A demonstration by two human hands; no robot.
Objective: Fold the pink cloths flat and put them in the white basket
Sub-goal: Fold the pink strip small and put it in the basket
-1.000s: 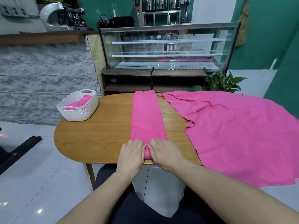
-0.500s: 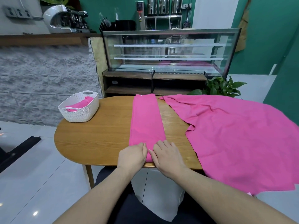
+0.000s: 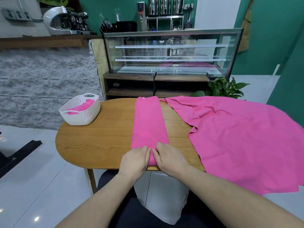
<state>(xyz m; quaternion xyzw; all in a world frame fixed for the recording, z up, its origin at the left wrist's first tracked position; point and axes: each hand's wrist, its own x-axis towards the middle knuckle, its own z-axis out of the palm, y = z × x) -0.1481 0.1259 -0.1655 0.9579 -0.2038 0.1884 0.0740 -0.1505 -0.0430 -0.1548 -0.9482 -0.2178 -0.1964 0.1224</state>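
A pink cloth folded into a long narrow strip (image 3: 148,122) lies down the middle of the oval wooden table (image 3: 102,142). My left hand (image 3: 134,160) and my right hand (image 3: 170,159) sit side by side on its near end at the table's front edge, fingers curled onto the fabric. A large unfolded pink cloth (image 3: 238,137) covers the right side of the table and hangs over its edge. The white basket (image 3: 89,119) stands at the far left corner with a folded pink cloth (image 3: 82,107) inside.
A glass display case (image 3: 164,63) on a dark wooden stand is right behind the table. A green plant (image 3: 225,89) stands at the back right. A stone-faced counter runs along the left, above white floor tiles.
My fingers went from lying flat on the strip's near end to curling onto it. The view tilted down slightly. The cloths and the basket stayed put.
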